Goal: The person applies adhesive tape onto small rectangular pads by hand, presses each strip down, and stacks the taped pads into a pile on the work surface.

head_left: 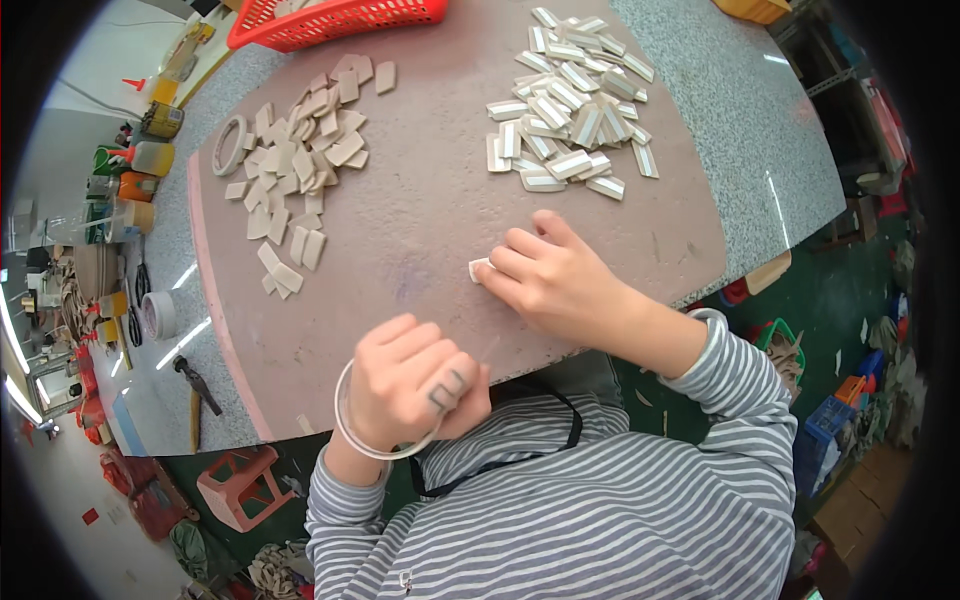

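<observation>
My right hand (550, 270) rests on the mat right of the middle, its fingers closed on a small pale piece (479, 270) that mostly hides under them. My left hand (415, 385) is closed in a fist near the table's front edge; what it holds, if anything, is hidden. A thin white ring (345, 425), like a narrow roll of tape, hangs around my left wrist. A loose pile of beige flat pieces (300, 160) lies at the far left. At the far right, another pile of similar pieces (565, 105) shows white strips along their faces.
A red plastic basket (340, 25) stands at the back. A tape roll (230, 146) lies beside the left pile. On the speckled tabletop at left are a hammer (198, 390), another roll (158, 315) and several bottles. A pink stool (243, 488) stands below the left edge.
</observation>
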{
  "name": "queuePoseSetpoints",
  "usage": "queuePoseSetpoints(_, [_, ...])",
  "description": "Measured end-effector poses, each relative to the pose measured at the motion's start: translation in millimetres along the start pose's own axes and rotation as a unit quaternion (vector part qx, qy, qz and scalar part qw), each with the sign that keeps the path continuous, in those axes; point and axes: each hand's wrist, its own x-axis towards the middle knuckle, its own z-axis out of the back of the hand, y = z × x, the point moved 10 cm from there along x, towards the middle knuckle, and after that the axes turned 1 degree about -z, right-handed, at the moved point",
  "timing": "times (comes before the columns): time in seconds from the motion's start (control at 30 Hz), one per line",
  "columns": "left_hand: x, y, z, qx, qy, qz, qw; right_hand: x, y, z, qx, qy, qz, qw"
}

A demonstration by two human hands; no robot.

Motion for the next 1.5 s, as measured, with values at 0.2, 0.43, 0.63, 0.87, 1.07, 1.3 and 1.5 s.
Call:
queuePoseSetpoints(0.2, [-17, 43, 3, 0.050, -0.060, 0.059, 0.995, 23, -107, 12, 0.043, -0.013, -0.104, 0.994])
queuePoseSetpoints(0.43, [46, 145, -19, 0.067, -0.160, 0.160, 0.972, 54, -109, -45, 0.032, -0.041, -0.043, 0.998])
queuePoseSetpoints(0.63, [95, 258, -6, 0.327, -0.117, 0.200, 0.916, 66, -158, -15, -0.100, -0.090, -0.187, 0.973])
queuePoseSetpoints(0.87, [50, 142, -26, -0.057, -0.111, 0.164, 0.979, 28, -102, -28, 0.542, -0.045, -0.327, 0.772])
queuePoseSetpoints(1.07, [20, 101, -28, -0.127, -0.094, 0.203, 0.966, 16, -69, -53, 0.701, 0.025, -0.340, 0.627])
queuePoseSetpoints(1.3, [10, 103, -38, -0.145, -0.095, 0.245, 0.954, -18, -42, -61, 0.751, 0.061, -0.401, 0.521])
queuePoseSetpoints(1.5, [6, 116, -53, 0.021, -0.028, 0.234, 0.972, -24, -26, -25, 0.348, 0.034, -0.237, 0.907])
